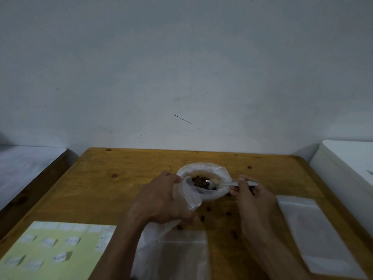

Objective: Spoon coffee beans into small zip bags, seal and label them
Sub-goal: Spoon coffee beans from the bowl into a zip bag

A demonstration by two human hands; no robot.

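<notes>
You are in the scooping step. Your right hand pinches the spoon by its handle, the bowl of it dipped into the beans in the big bag, just left of that grip. Your left hand grips a small zip bag by its mouth, beside the big bag's rim. Next, I judge, lift the spoon level and tip it into that mouth; loose beans already lie on the desk below your grip.

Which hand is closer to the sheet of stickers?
Left. The left hand holds a small bag just above and right of the sticker sheet; the right hand holds the spoon farther right.
</notes>
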